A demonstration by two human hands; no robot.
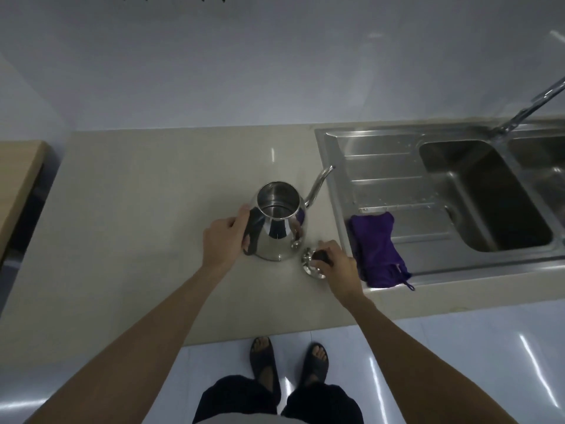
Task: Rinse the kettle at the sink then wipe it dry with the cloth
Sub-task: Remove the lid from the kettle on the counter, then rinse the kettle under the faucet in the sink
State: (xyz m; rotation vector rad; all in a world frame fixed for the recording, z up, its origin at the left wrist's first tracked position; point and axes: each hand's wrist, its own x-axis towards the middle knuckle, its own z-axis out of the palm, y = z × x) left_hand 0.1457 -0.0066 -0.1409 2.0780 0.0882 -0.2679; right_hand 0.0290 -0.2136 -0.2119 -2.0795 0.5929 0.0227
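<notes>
A shiny steel kettle with a thin curved spout stands upright on the beige counter, its top open. My left hand grips its black handle on the left side. My right hand holds the black knob of the kettle lid, which rests on the counter just right of the kettle. A folded purple cloth lies on the sink's draining board, right of my right hand. The steel sink fills the right side, its basin further right.
A chrome tap leans over the sink from the upper right. A second basin shows at the right edge. A wooden surface adjoins the counter at far left. The counter's front edge runs below my arms.
</notes>
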